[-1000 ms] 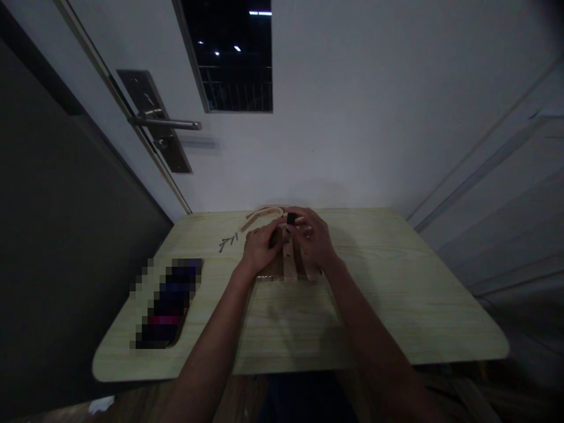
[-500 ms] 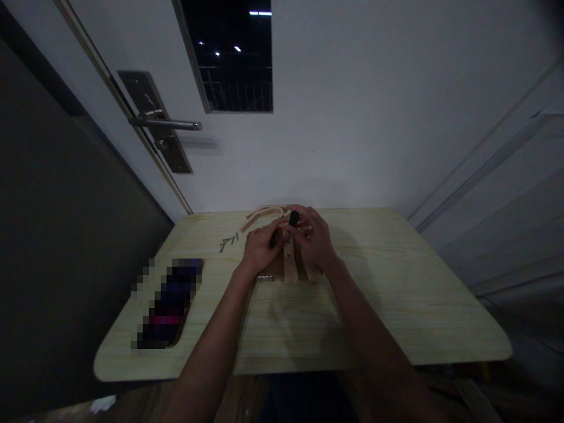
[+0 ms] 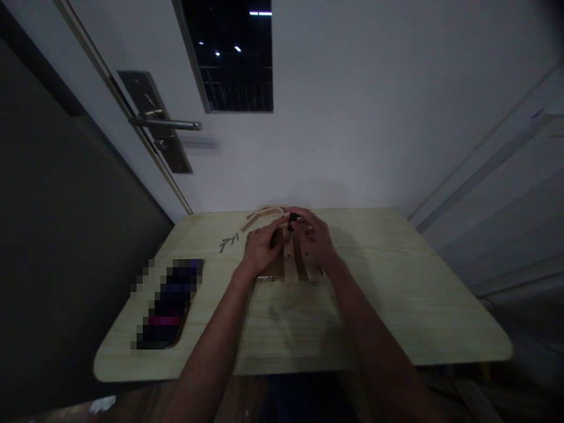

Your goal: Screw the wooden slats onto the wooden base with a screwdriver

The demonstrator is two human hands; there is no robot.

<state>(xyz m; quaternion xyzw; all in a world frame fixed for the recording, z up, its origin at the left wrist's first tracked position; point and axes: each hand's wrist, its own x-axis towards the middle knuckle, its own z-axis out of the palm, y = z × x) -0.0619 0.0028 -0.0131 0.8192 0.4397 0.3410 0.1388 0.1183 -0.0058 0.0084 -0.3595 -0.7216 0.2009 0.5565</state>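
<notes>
Left hand: this hand (image 3: 263, 247) is curved low over the left part of the brown block (image 3: 269, 271), fingertips close to the strips; from where I stand I cannot tell whether it grips anything.
Right hand: thumb and fingers of this hand (image 3: 318, 242) are bent nearly closed, pinching a small black piece (image 3: 293, 221).
Black piece: raised above the far part of the block, between the 2 hands; its lower end is partly hidden by fingers.
Brown block: flat on the table (image 3: 396, 294), shiny at the near edge, 2 pale strips (image 3: 289, 269) lying across it.
Curved strip: a pale bent length (image 3: 259, 216) at the table's far edge, beyond the left hand.
Dark pins: a small loose group (image 3: 228, 241), left of the block.
Door: white (image 3: 352, 117), directly behind the table.
</notes>
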